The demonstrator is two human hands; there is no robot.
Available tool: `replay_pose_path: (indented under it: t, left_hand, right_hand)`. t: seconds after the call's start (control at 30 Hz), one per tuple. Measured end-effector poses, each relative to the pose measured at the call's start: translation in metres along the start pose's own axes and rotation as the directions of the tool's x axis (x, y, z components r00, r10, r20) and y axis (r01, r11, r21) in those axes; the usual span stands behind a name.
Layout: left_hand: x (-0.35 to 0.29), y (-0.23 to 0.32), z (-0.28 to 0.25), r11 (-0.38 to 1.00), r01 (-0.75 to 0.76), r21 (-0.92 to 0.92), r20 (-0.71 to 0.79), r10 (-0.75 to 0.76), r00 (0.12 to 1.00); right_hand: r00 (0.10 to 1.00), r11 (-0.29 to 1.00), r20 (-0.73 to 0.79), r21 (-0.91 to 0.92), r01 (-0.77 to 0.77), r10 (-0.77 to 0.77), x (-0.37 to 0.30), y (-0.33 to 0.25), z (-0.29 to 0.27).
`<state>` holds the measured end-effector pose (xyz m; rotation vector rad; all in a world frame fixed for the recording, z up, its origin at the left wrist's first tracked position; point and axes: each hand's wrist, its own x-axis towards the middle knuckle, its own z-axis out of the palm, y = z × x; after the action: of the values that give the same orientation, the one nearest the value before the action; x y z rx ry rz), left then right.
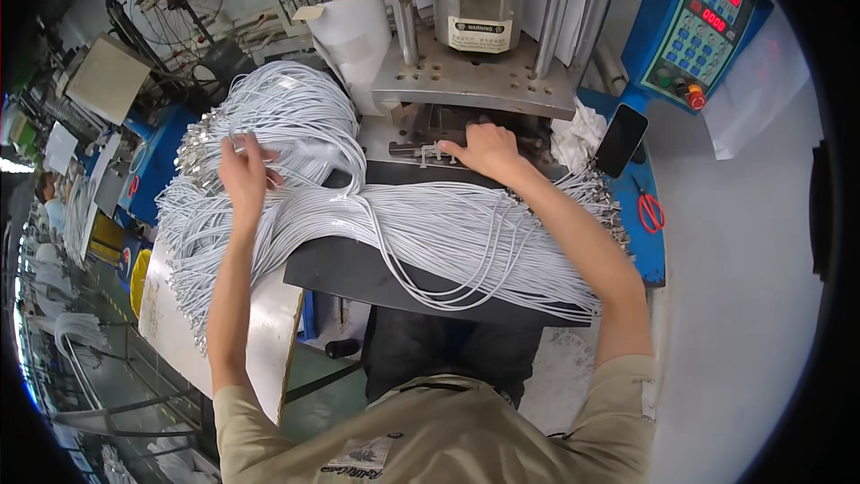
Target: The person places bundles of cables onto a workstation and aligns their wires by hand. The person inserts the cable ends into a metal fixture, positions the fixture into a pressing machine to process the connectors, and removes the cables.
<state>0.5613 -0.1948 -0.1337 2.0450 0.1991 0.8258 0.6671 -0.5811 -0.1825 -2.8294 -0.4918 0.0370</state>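
Note:
My left hand (244, 170) is over the left end of a large bundle of white cables (296, 112), by their silvery connectors. Its fingers are bent in among the cables; what they pinch, if anything, is too small to tell. My right hand (488, 152) is at the metal mould (408, 150) under the press, thumb stretched left and apart from the fingers. That thumb is beside a small grey moulded piece (433, 155) on the mould. The fingertips are partly out of sight against the dark tooling. A second cable bundle (430, 215) lies across the bench in front of me.
The press plate (475, 90) overhangs my right hand. To the right are a crumpled white cloth (580, 136), a black phone (622, 141), red-handled scissors (650, 212) and a blue control box (699, 27). A black board (358, 273) edges the bench near my lap.

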Motion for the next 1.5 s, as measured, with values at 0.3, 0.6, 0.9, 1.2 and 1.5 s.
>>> replay_pose_path:
  t: [0.3, 0.6, 0.9, 1.2, 1.5]
  left_hand:
    - [0.026, -0.012, 0.001, 0.906, 0.121, 0.406, 0.118, -0.184, 0.976]
    - [-0.157, 0.146, 0.186, 0.854, -0.410, -0.321, 0.705, 0.504, 0.499]
    - [-0.198, 0.117, 0.186, 0.700, -0.681, -0.218, 0.560, 0.660, 0.500]
    - [-0.124, 0.101, 0.195, 0.628, -0.756, -0.184, 0.541, 0.707, 0.456]
    - [-0.063, 0.074, 0.269, 0.744, -0.654, -0.136, 0.542, 0.608, 0.580]
  right_hand:
    - [0.968, 0.999, -0.249, -0.043, 0.003, -0.014, -0.127, 0.045, -0.023]
    - [0.943, 0.968, -0.312, -0.250, 0.032, -0.112, -0.174, 0.059, -0.016]
    - [0.952, 0.998, -0.301, -0.021, -0.063, 0.054, -0.176, 0.069, -0.027]
    - [0.939, 0.690, 0.066, 0.661, -0.294, 0.337, -0.027, 0.084, -0.043]
    - [0.707, 0.970, -0.676, -0.237, 0.060, -0.209, 0.096, 0.156, 0.034]
